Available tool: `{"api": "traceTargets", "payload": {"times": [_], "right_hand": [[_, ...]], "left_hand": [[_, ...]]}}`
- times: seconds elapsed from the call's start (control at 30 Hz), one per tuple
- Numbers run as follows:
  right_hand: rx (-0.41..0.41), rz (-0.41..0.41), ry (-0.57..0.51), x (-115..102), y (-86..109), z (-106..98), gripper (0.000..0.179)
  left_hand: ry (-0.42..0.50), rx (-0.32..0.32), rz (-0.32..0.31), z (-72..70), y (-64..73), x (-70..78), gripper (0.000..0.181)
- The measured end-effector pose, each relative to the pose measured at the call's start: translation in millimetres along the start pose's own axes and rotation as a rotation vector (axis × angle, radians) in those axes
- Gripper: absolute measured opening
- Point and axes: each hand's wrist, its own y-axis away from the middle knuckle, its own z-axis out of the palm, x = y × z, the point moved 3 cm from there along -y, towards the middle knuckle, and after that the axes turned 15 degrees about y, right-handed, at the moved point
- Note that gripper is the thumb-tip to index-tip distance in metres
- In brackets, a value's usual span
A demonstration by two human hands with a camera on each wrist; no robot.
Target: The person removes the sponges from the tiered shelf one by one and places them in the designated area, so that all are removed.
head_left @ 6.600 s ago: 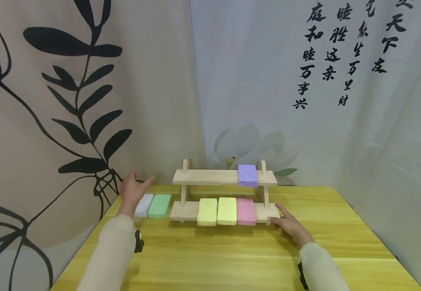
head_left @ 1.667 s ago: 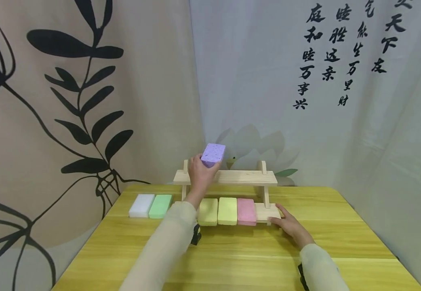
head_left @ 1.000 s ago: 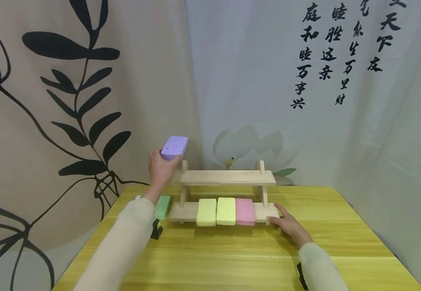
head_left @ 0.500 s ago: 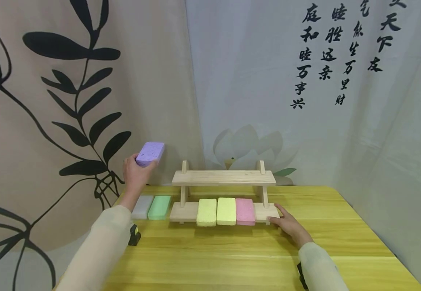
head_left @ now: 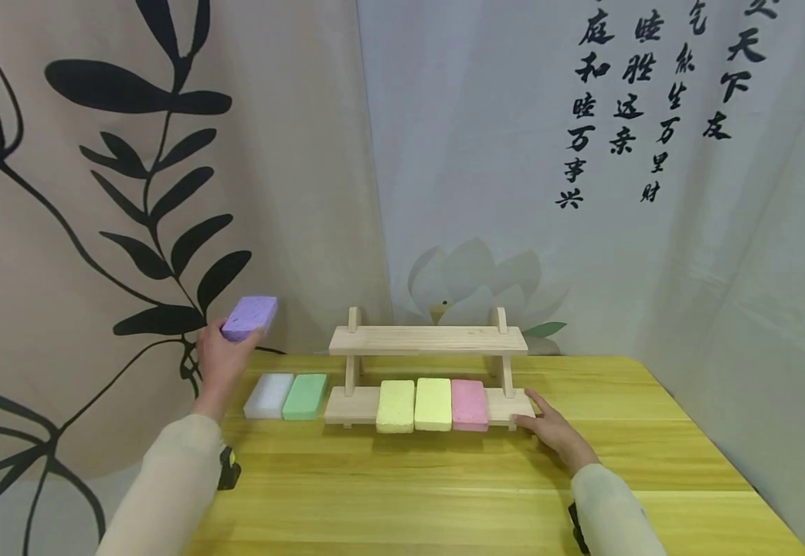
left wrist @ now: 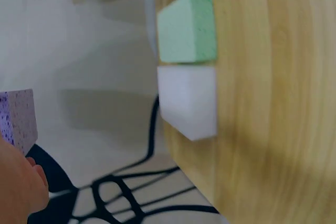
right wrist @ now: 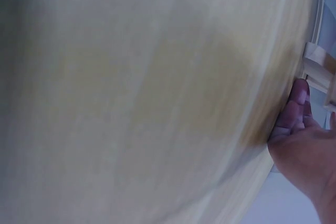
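My left hand (head_left: 220, 361) holds a purple sponge (head_left: 250, 316) up in the air, above the table's back left corner. In the left wrist view, part of the purple sponge (left wrist: 22, 119) shows at the left edge. Below it, a white sponge (head_left: 268, 395) and a green sponge (head_left: 304, 396) lie side by side on the table. My right hand (head_left: 557, 434) grips the right end of a two-tier wooden rack (head_left: 429, 338), at its lower shelf. Two yellow sponges (head_left: 433, 403) and a pink sponge (head_left: 469, 404) rest in a row on that lower shelf.
The wood-grain table (head_left: 402, 486) reaches back to a curtain (head_left: 458, 154) printed with leaves and writing. The rack stands near the table's back edge, with bare boards on its upper tier.
The purple sponge has been lifted from the rack's upper shelf by my left hand, carried left, and lately lowered somewhat. My right hand stays at the rack's end.
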Motion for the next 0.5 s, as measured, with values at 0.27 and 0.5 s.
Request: {"api": "traceTargets", "payload": {"times": [0.27,0.5], "right_hand": [[-0.004,-0.002,-0.033,7,-4.3,0,0.094],[-0.015,0.004,-0.041,17,-14.0,-1,0.106]], "left_hand": [[-0.043,0.015,-0.014,-13.8,3.7,-28.8,0.080],[-0.032,0.015,-0.062,-22.6,6.2,-59.0,0.082]]}}
